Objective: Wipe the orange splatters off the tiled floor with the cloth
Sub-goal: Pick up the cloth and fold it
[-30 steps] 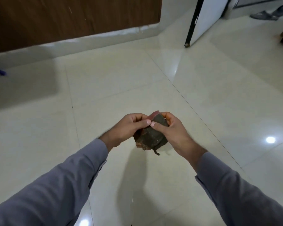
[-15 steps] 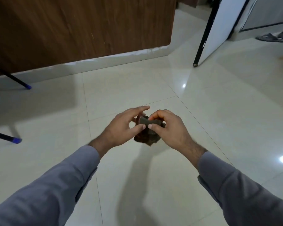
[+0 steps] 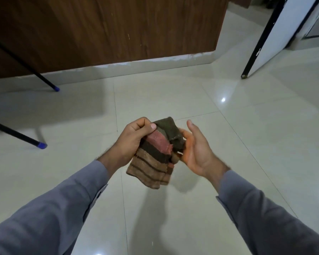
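Head view. Cloth [image 3: 156,154]: striped, held above tiled floor [image 3: 238,137], between both hands. Left hand [image 3: 132,142]: fingers curled, thumb pinching cloth's upper edge. Right hand [image 3: 195,150]: palm up, fingers spread, cupping cloth's side.

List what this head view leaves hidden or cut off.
- Orange splatters: none shows on the tiled floor; arms and cloth cover part of it.
- Cloth: the part under the left hand is hidden.
- Right hand: fingertips behind the cloth.
- Black legs: what they carry is cut by the left edge.
- Door: top cut off.
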